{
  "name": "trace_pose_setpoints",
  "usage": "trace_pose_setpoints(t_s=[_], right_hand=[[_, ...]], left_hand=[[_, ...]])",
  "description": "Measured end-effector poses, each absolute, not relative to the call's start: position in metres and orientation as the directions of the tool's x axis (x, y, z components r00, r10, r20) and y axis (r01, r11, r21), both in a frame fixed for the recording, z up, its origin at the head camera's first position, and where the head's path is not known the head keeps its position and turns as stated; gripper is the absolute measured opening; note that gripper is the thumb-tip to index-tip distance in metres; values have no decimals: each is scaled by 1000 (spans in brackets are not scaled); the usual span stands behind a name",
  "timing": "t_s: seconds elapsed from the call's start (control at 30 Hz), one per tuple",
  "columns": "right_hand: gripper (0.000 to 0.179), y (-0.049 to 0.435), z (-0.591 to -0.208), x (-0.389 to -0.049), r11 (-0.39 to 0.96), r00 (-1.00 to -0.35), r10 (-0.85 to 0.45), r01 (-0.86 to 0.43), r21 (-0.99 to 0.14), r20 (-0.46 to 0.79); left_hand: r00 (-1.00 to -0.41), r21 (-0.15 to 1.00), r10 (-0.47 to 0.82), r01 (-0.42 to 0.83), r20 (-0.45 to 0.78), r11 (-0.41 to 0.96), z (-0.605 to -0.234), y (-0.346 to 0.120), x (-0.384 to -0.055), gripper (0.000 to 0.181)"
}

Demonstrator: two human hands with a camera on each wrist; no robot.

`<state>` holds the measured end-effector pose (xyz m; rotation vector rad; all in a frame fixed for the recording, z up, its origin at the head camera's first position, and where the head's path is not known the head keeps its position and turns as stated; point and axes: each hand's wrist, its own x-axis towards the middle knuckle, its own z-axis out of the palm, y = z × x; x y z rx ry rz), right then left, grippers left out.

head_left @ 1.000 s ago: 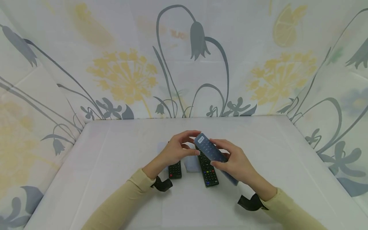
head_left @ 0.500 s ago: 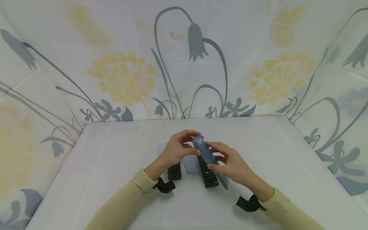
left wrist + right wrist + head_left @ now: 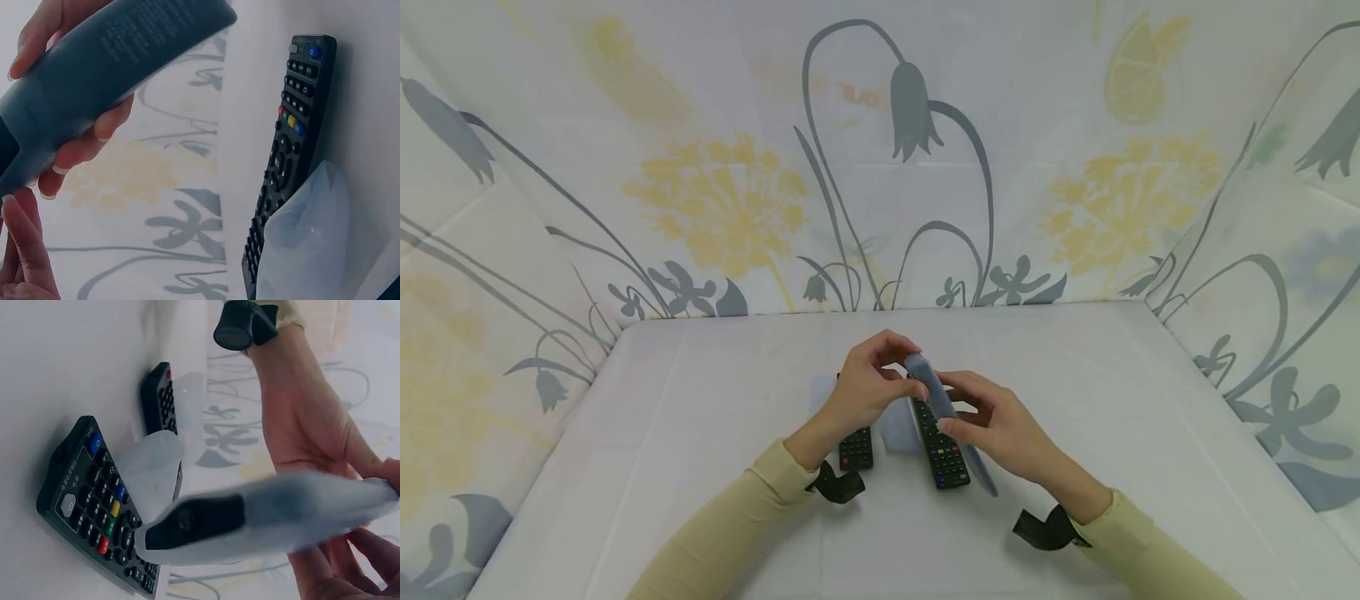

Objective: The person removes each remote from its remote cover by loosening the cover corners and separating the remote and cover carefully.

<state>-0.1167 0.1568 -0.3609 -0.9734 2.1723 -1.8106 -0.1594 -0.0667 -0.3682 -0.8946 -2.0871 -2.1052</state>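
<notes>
A blue-grey remote control [image 3: 934, 387] is held tilted above the table, seen nearly edge-on from the head. My right hand [image 3: 1000, 421] grips it around its middle, thumb on the near side. At its upper end my left hand [image 3: 868, 383] pinches it between thumb and fingers. Its back, with printed text, shows in the left wrist view, and a black patch marks its near end in the right wrist view. Below it lies a long black remote control [image 3: 947, 458] with coloured buttons. A smaller black remote control [image 3: 855, 450] lies partly hidden under the left wrist.
Between the black remotes lies a translucent pale plastic piece [image 3: 900, 425]. Another pale flat piece [image 3: 822, 392] shows beside the smaller remote. The table [image 3: 737, 358] has a white cover, and patterned cloth [image 3: 722, 200] stands around its back and sides.
Both hands have rolled the blue-grey remote control, so its button face has turned out of the head view. Its lower end has shifted left. The black remotes lie where they were.
</notes>
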Motion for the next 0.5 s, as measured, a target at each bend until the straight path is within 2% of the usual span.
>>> trace_pose_setpoints(t_s=[0.13, 0.33, 0.5], right_hand=[[42, 160, -361, -117, 54, -778, -563, -372, -927, 279], [38, 161, -360, -116, 33, -785, -565, -328, -944, 253], [41, 156, -364, -114, 47, -794, -567, -296, -954, 218]], left_hand=[[-832, 900, 348, 423, 431, -103, -367, -66, -160, 60], [-835, 895, 327, 433, 442, -106, -364, -66, -160, 31], [-822, 879, 327, 470, 467, -75, -363, -70, -156, 22]])
